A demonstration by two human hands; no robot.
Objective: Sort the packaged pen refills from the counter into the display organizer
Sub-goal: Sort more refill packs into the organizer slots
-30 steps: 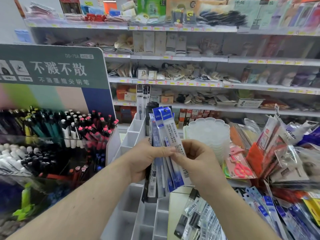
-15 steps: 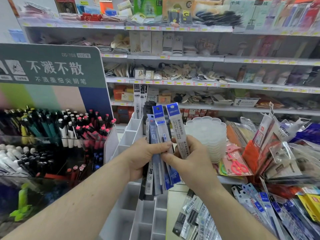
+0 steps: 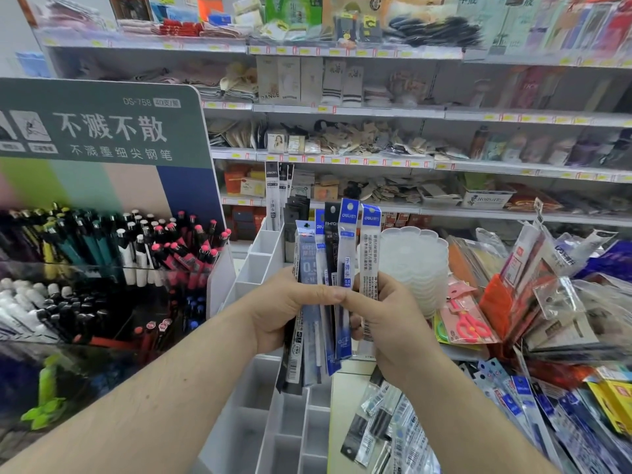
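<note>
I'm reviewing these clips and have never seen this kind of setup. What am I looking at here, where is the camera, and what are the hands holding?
No machine: a person's bare hands, filmed by a wide-angle camera worn on the head, looking forward and down in a stationery shop. The left hand grips a fanned bundle of packaged pen refills. The right hand pinches the rightmost blue-topped refill pack. Below them stands the white display organizer; more refill packs lie on the counter.

Both forearms reach forward; the left hand and right hand meet, fingers curled, thumbs touching.
</note>
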